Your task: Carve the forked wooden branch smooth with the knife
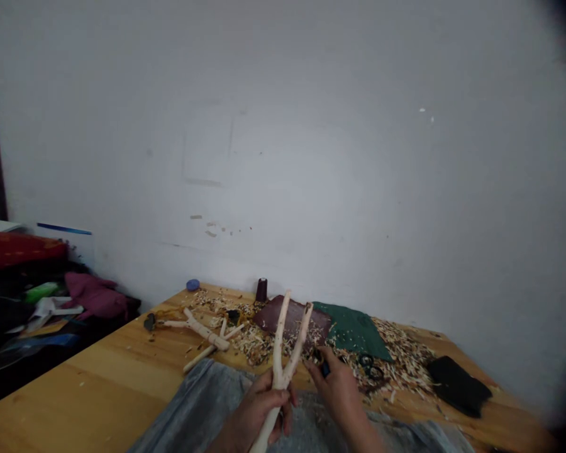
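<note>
A peeled, pale forked branch (279, 352) points up and away from me in a Y shape. Wrapped around its stem just below the fork is my left hand (263, 409). My right hand (338, 385), beside the right prong, is closed on a small tool with a dark blue handle (326, 367); its working end is hard to make out. Under both hands lies a grey cloth (207, 393), partly over the table edge. Left of the fork rest a second peeled forked branch (202, 330) and a thinner peeled stick (200, 357).
Wood shavings (403, 352) cover much of the wooden table (75, 393). A maroon sheet (268, 314), a green sheet (353, 327), a thread spool (261, 290), a blue round item (193, 285) and a black piece (457, 385) lie around. Behind stands a white wall (311, 157).
</note>
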{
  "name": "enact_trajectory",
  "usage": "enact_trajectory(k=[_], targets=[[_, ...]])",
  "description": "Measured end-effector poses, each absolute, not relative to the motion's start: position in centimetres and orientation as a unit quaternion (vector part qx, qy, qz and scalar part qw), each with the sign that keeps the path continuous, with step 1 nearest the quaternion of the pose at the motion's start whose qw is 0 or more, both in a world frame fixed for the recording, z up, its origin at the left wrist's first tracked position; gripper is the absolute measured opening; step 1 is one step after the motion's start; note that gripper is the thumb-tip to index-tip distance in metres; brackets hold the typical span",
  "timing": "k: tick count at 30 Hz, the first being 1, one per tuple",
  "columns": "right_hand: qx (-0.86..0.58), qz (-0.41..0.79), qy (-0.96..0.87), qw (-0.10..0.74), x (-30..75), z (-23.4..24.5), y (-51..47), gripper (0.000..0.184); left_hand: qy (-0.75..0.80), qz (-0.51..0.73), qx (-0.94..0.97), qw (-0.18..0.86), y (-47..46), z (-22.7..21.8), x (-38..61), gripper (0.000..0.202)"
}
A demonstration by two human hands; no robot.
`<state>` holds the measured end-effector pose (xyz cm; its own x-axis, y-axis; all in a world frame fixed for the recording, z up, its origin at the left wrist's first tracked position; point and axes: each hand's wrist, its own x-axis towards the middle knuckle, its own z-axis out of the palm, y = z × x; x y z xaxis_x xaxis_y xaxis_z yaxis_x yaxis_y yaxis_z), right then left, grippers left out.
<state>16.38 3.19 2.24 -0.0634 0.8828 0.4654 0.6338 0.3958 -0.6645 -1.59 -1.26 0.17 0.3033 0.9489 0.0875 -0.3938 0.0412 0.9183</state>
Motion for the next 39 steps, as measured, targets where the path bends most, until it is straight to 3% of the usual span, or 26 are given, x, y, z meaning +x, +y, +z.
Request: enact_trajectory(k=[4, 9, 15, 19, 27, 32, 39], targets=[[-0.49, 0.206, -0.721, 0.445, 18.0, 2.3, 4.1, 0.047, 0.308, 0.518, 0.447, 0.661, -1.6, 0.7, -1.4, 0.037], [-0.483, 0.226, -0.752, 0.388, 17.1, 3.1, 2.9, 0.04, 0.371, 0.513, 0.437, 0.639, -1.6, 0.6, -1.5, 0.035], [-0.491, 0.154, -0.809, 0.286, 16.1, 3.8, 1.6, 0.031, 0.412, 0.507, 0.454, 0.606, -1.1, 0.6, -2.0, 0.034], [-0.449, 0.162, -0.835, 0.273, 15.1, 3.6, 0.6, 0.03, 0.416, 0.516, 0.486, 0.569, -1.0, 0.7, -2.3, 0.028], [-0.556, 0.048, -0.781, 0.279, 17.3, 3.7, 2.7, 0.036, 0.422, 0.453, 0.516, 0.592, -1.6, 1.4, -2.0, 0.056], [-0.551, 0.056, -0.789, 0.266, 16.8, 3.1, 2.6, 0.036, 0.429, 0.456, 0.532, 0.569, -1.6, 1.5, -2.1, 0.045], [-0.441, 0.224, -0.808, 0.321, 14.3, 3.1, 0.6, 0.044, 0.453, 0.488, 0.521, 0.534, -1.0, 0.9, -2.8, 0.025]])
